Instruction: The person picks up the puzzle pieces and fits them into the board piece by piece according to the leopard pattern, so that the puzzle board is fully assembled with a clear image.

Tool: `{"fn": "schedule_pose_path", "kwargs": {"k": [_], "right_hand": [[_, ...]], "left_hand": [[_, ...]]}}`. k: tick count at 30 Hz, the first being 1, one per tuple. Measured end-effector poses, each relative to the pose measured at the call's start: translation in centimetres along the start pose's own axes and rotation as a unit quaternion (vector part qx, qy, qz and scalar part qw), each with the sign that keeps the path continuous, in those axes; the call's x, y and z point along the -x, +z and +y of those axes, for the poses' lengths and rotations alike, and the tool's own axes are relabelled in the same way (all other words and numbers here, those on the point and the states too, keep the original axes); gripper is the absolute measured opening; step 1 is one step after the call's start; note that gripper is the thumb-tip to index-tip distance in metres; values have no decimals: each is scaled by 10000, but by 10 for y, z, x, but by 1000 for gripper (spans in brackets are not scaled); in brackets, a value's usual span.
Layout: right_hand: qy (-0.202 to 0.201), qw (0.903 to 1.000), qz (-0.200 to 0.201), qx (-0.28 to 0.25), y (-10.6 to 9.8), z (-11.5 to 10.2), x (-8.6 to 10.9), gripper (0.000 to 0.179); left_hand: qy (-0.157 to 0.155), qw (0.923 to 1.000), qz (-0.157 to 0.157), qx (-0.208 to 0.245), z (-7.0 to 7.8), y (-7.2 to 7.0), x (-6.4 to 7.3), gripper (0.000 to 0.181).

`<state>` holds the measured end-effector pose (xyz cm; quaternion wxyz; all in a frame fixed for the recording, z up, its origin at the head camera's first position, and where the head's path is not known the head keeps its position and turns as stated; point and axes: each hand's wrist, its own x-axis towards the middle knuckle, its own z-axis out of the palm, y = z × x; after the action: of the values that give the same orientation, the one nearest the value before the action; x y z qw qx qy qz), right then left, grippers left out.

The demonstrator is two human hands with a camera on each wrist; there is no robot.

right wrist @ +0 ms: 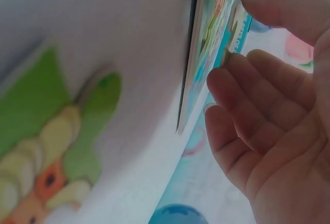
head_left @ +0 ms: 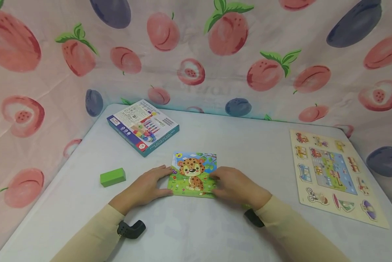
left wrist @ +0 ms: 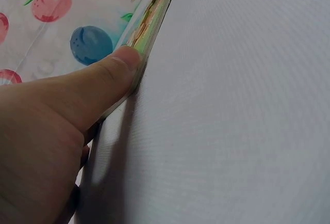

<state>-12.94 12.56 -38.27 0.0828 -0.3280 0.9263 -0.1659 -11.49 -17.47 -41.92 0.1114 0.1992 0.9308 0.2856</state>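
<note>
A leopard picture puzzle (head_left: 193,174) lies flat on the table between my two hands. My left hand (head_left: 149,187) rests at its left side, thumb and fingertips at the edge. Up close in the left wrist view, the straight thumb (left wrist: 111,74) presses the board's edge. Over the puzzle's right side is my right hand (head_left: 235,185), pinching a thin jigsaw piece (right wrist: 233,25) between thumb and fingertips, tilted against the picture. Another jigsaw piece (right wrist: 56,152), green with yellow and orange, lies blurred on the table near the right wrist.
A green block (head_left: 113,177) sits left of my left hand. Behind it, at the back left, lies a flat puzzle box (head_left: 143,127). A large wooden vehicle puzzle board (head_left: 337,174) lies on the right. Fruit-print cloth (head_left: 215,72) hangs behind and left of the table.
</note>
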Motion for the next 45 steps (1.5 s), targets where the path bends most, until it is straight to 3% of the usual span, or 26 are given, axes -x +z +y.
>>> {"fn": "schedule_pose_path", "kwargs": {"k": [26, 45], "right_hand": [[-241, 9990, -307, -218, 12, -28, -41, 33], [-110, 9991, -409, -88, 18, -44, -58, 34]], "left_hand": [[-54, 10000, 2, -39, -1, 0, 0, 67], [-43, 10000, -11, -3, -1, -1, -1, 67]]}}
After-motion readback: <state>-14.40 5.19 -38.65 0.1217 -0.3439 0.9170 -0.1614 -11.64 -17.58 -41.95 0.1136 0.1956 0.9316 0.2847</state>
